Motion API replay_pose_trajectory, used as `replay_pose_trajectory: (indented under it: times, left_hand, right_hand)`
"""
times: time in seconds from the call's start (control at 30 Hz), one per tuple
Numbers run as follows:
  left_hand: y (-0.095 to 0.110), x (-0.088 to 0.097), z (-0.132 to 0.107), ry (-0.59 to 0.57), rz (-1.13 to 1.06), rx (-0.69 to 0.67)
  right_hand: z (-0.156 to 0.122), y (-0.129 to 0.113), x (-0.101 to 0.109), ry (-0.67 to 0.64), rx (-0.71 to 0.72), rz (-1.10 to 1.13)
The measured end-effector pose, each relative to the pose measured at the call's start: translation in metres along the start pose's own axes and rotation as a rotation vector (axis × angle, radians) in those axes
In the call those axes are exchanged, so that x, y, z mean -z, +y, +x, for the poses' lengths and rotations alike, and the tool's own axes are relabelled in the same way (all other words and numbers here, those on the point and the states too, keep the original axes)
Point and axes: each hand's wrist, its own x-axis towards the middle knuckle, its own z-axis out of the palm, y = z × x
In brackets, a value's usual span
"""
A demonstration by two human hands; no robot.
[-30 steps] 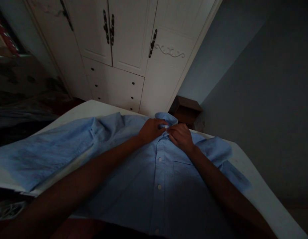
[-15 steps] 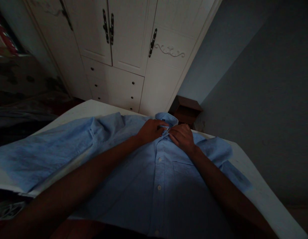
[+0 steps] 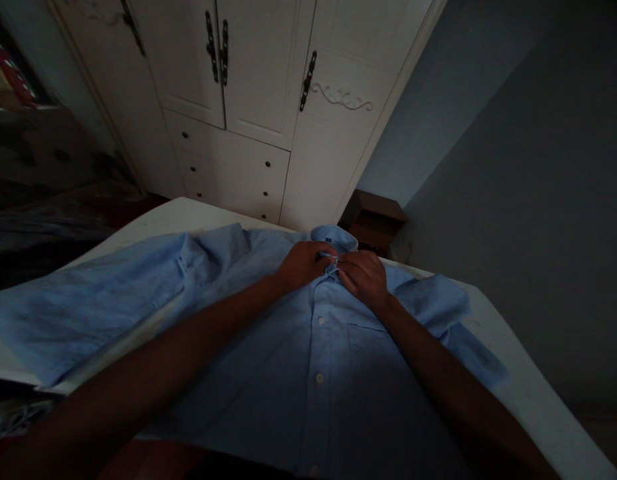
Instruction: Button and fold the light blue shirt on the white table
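A light blue button-up shirt (image 3: 283, 360) lies front side up, its sleeves spread to both sides and its collar (image 3: 346, 237) at the far edge. Just below the collar, my left hand (image 3: 306, 263) pinches the cloth of the front opening. Facing it, my right hand (image 3: 366, 277) grips the same spot with bent fingers, the fingertips of both hands almost meeting. Whether a button is between them is too small to tell. Lower on the placket, a white button (image 3: 321, 321) and another button (image 3: 319, 378) show. A chest pocket (image 3: 366, 347) is partly covered by my right forearm.
Under the shirt is a white table (image 3: 188, 212). Behind it stands a white wardrobe (image 3: 253, 73) with dark handles and drawers. A brown wooden cabinet (image 3: 381, 207) sits on the floor beyond the table, near the grey wall (image 3: 538, 200). Dark fabric (image 3: 43, 227) lies at the left.
Both hands stay at the collar opening, with only slight finger movement. The view has shifted very little, and the shirt lies as before.
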Motion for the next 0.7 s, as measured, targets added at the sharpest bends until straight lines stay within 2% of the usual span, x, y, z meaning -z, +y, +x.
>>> replay_pose_trajectory:
  times: [0.27,0.53,0.7]
  left_hand:
    - [-0.002,-0.003,-0.001,-0.007,0.075,-0.025]
    - [-0.001,0.005,-0.004,-0.158,0.311,-0.172]
    - [0.002,0.005,-0.011,-0.174,0.56,-0.323]
  right_hand:
    - [0.0,-0.004,-0.003,0.017,-0.067,0.069]
    - [-0.003,-0.003,-0.01,-0.008,-0.165,0.111]
    - [-0.006,-0.001,-0.013,0.009,-0.221,0.167]
